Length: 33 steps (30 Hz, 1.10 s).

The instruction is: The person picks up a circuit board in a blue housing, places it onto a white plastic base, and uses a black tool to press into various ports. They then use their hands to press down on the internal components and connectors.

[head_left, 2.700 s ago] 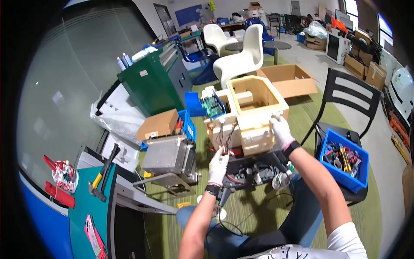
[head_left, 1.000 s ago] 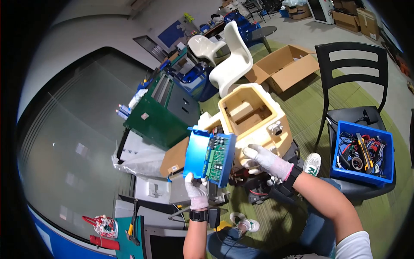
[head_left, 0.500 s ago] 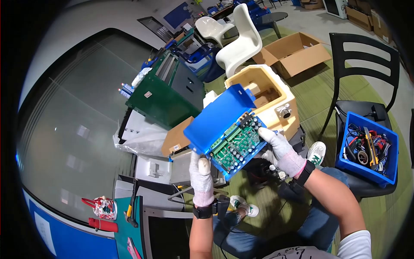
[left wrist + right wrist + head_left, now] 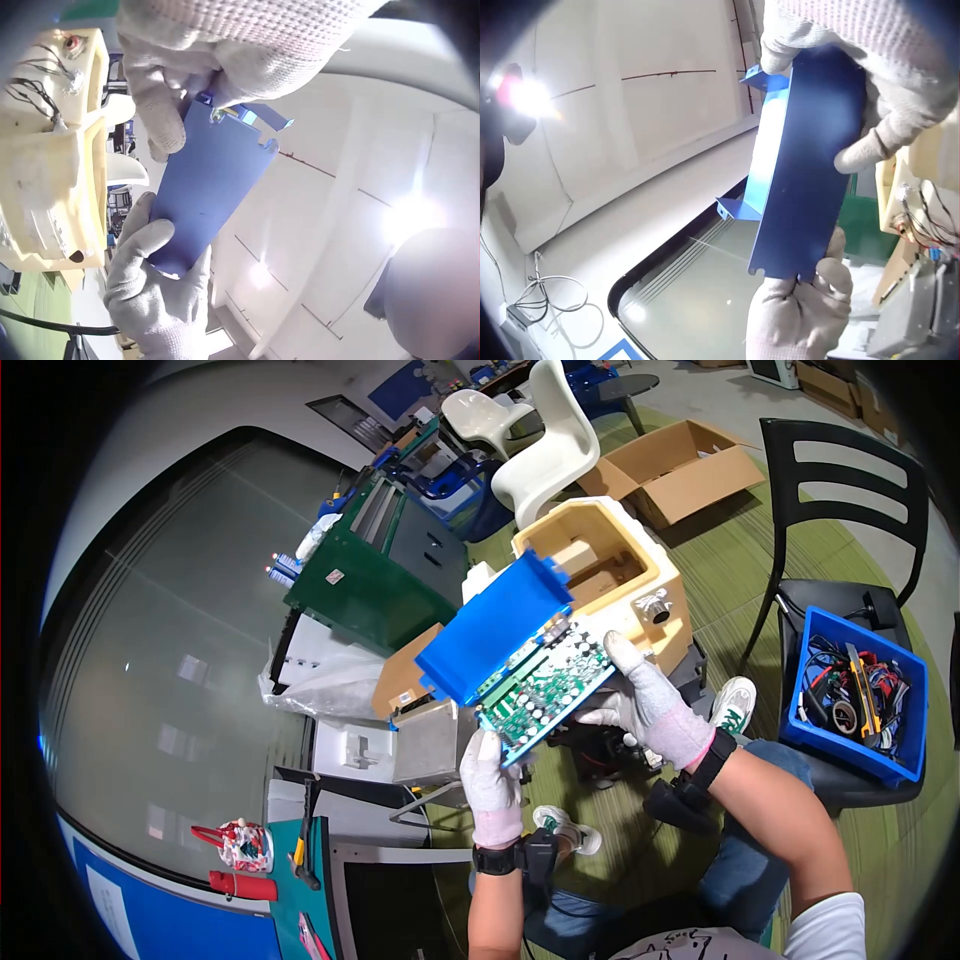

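A green circuit board [image 4: 550,695] sits in a blue metal housing whose wide blue panel [image 4: 500,625] stands out along the far edge. My left hand [image 4: 490,780], in a white knit glove, grips the near left end of the housing. At the opposite end my right hand [image 4: 655,710], also gloved, holds it with the thumb on top and the fingers underneath. The left wrist view shows the plain blue side [image 4: 210,172] of the housing between both hands. From the right wrist, a smooth blue face [image 4: 810,165] hides the components.
Behind the board stands a cream foam box [image 4: 665,575] with a deep opening. To the right, a black chair [image 4: 850,520] carries a blue bin [image 4: 865,755] of tools and cables. A green cabinet [image 4: 345,585] and a teal table [image 4: 288,860] with a hammer [image 4: 304,840] are on the left.
The board was by the foam box, with my hands at cables and foam. My left hand lifted it, my right hand took the other end, and lately it has tilted slightly.
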Each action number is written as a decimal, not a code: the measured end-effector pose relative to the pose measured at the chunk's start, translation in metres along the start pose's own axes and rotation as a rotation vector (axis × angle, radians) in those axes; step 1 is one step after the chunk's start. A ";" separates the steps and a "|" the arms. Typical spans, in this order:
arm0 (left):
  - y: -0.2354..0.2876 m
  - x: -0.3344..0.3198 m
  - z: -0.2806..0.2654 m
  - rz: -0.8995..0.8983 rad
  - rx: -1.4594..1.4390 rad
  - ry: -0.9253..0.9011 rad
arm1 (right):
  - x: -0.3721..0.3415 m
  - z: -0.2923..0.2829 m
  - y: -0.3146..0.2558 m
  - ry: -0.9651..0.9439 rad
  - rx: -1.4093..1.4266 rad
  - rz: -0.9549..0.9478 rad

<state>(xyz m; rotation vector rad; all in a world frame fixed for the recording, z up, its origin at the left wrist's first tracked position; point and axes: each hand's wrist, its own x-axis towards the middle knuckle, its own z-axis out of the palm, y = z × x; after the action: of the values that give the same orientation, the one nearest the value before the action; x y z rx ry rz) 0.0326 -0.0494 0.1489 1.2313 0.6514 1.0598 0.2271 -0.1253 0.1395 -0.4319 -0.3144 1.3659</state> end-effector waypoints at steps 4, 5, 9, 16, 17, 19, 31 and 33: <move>-0.011 -0.007 -0.025 -0.087 -0.164 0.034 | 0.008 -0.010 -0.005 -0.020 -0.143 0.057; -0.014 -0.009 -0.032 -0.088 -0.174 0.017 | 0.008 -0.009 -0.008 -0.018 -0.159 0.106; -0.012 -0.020 -0.042 -0.116 -0.133 0.015 | -0.002 0.006 -0.015 -0.066 -0.454 0.117; 0.008 -0.035 -0.046 -0.178 -0.013 -0.057 | 0.001 0.003 -0.006 -0.107 -0.480 0.167; 0.010 -0.039 -0.046 -0.166 -0.010 -0.050 | 0.001 0.003 -0.006 -0.114 -0.489 0.171; 0.015 -0.050 -0.040 -0.151 -0.107 -0.082 | -0.004 0.006 -0.007 -0.142 -0.486 0.154; -0.005 -0.014 -0.046 -0.310 -0.193 -0.111 | -0.008 0.000 0.002 -0.083 -0.516 0.005; -0.024 -0.001 -0.058 -0.290 -0.269 -0.186 | -0.007 -0.001 0.004 -0.054 -0.544 -0.014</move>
<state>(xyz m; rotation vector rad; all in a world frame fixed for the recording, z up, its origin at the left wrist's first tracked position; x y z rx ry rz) -0.0106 -0.0250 0.1111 0.9547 0.5070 0.7528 0.2229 -0.1318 0.1373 -0.8396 -0.7387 1.2700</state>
